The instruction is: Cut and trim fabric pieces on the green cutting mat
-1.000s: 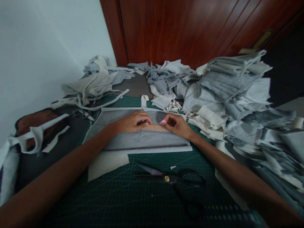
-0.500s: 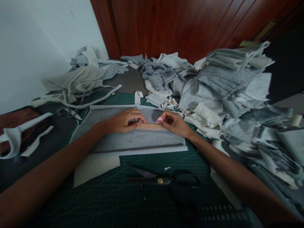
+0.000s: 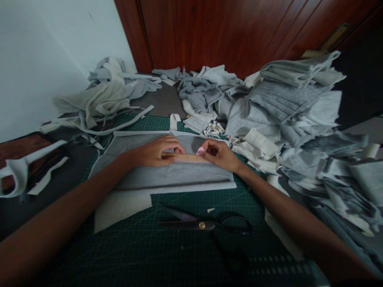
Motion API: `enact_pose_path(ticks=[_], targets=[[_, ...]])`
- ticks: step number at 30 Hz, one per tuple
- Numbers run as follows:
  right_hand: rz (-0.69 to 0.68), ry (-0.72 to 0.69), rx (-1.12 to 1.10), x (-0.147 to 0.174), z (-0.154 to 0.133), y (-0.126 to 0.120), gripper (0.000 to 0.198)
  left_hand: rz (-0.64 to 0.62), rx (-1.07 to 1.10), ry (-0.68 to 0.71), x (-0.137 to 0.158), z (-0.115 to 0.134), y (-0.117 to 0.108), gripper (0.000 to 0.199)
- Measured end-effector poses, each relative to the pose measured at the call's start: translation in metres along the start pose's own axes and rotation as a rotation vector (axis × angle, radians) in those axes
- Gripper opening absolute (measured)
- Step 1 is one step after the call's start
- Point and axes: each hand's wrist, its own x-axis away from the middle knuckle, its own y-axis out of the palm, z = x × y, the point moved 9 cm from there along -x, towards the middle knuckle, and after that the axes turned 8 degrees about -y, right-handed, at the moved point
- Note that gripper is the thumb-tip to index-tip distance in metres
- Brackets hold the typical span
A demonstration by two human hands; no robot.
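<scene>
Left hand (image 3: 157,151): fingers parted slightly since half a second ago, with more of the wooden ruler (image 3: 188,158) now showing between thumb and fingertips; right hand (image 3: 221,156) in much the same place.

Left hand, state: half curled, a gap between thumb and fingers, set over the ruler's left part; how firmly it presses cannot be told.

Right hand, state: thumb and forefinger pinched on a small pink piece (image 3: 200,151), other fingers curled in; thumb at the ruler's right part.

Ruler, one: wooden, marked, lying crosswise between the two hands on the grey fabric.

Grey fabric (image 3: 167,177), one: spread flat beneath both hands, pale borders along its far and near edges.

Scissors (image 3: 202,226), one pair: black, brass-coloured pivot, blades parted, on the body side of both hands, tips toward the left.

Cutting mat (image 3: 134,247), one: green, gridded, under fabric and scissors.

Pale cloth piece (image 3: 122,209), one: on the body side of the left hand, adjoining the fabric's near edge.

Cream scraps (image 3: 259,147), several: just right of the right hand.

Grey cloth heap (image 3: 278,97), one: beyond the right hand and to its right, folded pieces on top.

Cloth pile (image 3: 98,97), one: beyond the left hand and to its left.
</scene>
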Motion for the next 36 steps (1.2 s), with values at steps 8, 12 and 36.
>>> enact_pose_path(ticks=[8, 12, 36], targets=[[-0.005, -0.004, 0.008, -0.0011, -0.0039, -0.0005, 0.02, 0.018, 0.001, -0.01, -0.0018, 0.0, 0.0001, 0.025], [-0.01, -0.01, 0.022, -0.0011, -0.0049, -0.0005, 0.019, 0.023, 0.007, -0.018, -0.0029, 0.0013, -0.0009, 0.03], [-0.022, -0.016, 0.073, -0.0002, -0.0061, 0.0015, 0.022, 0.025, -0.006, -0.015, -0.002, 0.0006, -0.0013, 0.028]])
